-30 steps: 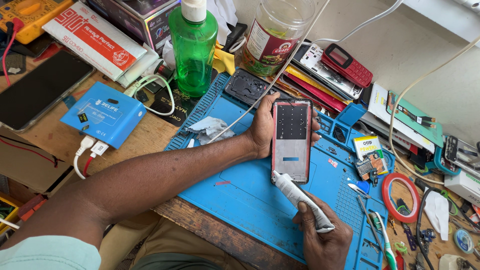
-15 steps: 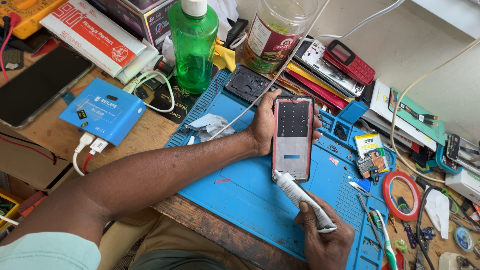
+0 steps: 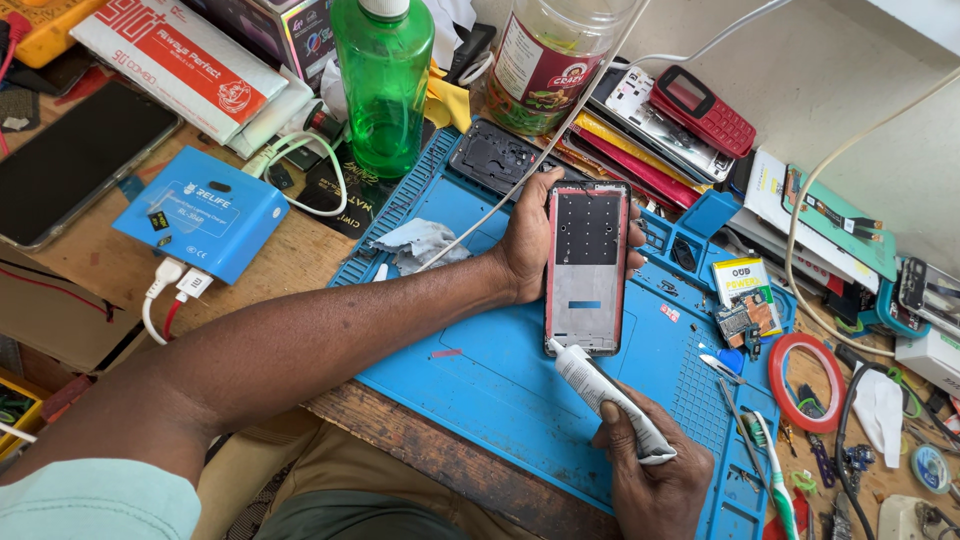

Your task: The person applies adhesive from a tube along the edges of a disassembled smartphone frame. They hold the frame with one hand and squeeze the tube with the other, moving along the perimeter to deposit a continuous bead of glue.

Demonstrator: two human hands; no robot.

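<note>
While the left forearm extends diagonally across the blue silicone work mat (image 3: 480, 390), the left hand (image 3: 530, 240) closes around the red-edged phone frame (image 3: 587, 266), with the thumb along the frame's left edge and the fingertips wrapped over its right edge. The frame lies face-up on the mat, long axis running away from the person. The right hand (image 3: 655, 470) enters from the bottom edge, its fingers curled tightly around a small white squeeze tube (image 3: 610, 400), thumb pressed on the tube body. The tube tilts up and to the left, and its nozzle meets the frame's lower left corner. A green plastic bottle (image 3: 385, 85) stands beyond the mat's far edge. A red tape roll (image 3: 808, 382) lies right of the mat, and a blue rectangular charger box (image 3: 205, 210) sits to the left.
</note>
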